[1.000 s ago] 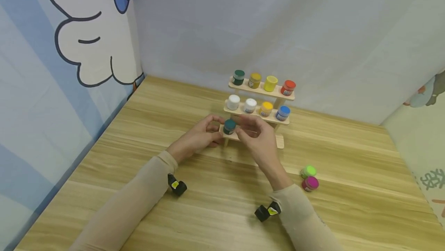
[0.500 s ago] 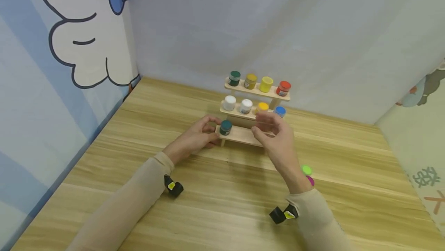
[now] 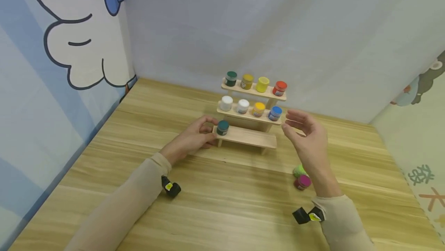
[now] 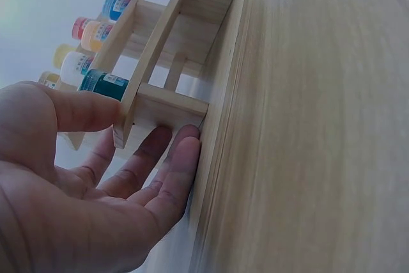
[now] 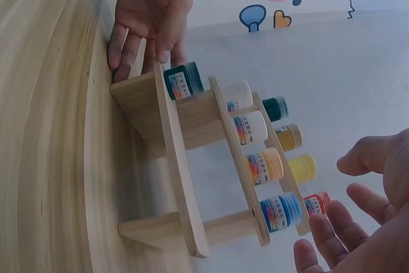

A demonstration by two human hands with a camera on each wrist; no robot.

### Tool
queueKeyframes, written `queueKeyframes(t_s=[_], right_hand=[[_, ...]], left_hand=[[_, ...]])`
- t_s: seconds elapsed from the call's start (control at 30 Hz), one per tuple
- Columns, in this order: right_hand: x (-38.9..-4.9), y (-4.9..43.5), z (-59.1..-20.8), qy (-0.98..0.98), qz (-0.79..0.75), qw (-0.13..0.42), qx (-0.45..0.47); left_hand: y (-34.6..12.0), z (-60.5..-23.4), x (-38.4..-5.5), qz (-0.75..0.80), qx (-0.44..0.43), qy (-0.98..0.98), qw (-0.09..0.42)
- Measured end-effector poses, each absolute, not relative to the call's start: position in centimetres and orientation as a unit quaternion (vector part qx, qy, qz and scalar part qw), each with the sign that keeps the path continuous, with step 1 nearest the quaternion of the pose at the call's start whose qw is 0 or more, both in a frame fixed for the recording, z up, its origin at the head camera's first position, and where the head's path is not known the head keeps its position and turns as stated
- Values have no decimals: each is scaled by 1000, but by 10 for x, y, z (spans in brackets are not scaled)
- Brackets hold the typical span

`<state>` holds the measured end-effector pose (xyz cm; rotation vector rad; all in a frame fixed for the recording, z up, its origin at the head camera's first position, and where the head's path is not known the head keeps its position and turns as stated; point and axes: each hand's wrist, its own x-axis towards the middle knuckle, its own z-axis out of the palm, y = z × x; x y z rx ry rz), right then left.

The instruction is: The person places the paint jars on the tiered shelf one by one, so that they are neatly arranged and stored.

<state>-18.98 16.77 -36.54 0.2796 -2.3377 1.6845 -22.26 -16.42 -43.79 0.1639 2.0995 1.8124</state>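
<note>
A three-tier wooden display rack (image 3: 248, 136) holds small paint jars. At the left end of its lowest shelf, my left hand (image 3: 192, 137) grips the rack, thumb at the shelf end and fingers underneath against the leg panel, as the left wrist view shows. A dark teal paint jar (image 3: 223, 128) stands upright on that shelf close to the thumb. My right hand (image 3: 310, 143) is in the air right of the rack, fingers loosely bent and nothing in them. Below it on the table are a magenta-lidded jar (image 3: 303, 182) and a light green jar (image 3: 299, 171), partly hidden by the wrist.
The middle shelf bears two white jars (image 3: 226, 103), an orange-yellow jar (image 3: 259, 109) and a blue jar (image 3: 275, 113). On the top shelf are dark green (image 3: 231, 78), ochre (image 3: 247, 81), yellow (image 3: 262, 84) and red jars (image 3: 279, 88). A pale curtain (image 3: 243, 23) hangs behind the wooden table (image 3: 222, 204).
My right hand has moved away from the dark teal jar, rightward past the rack's right end. The jar stays on the lowest shelf, and my left hand keeps its place at the rack.
</note>
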Motion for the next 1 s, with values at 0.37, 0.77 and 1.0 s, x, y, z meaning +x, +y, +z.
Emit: queueKeyframes(t_s=[0.37, 0.77, 1.0], right_hand=[[-184, 210, -377, -819, 557, 127, 54], [-167, 249, -401, -828, 549, 111, 28], [-161, 271, -417, -819, 566, 86, 49]], left_hand=[[-164, -438, -221, 637, 66, 746, 182], [-165, -438, -219, 638, 75, 744, 181], [-165, -439, -221, 640, 70, 744, 180]])
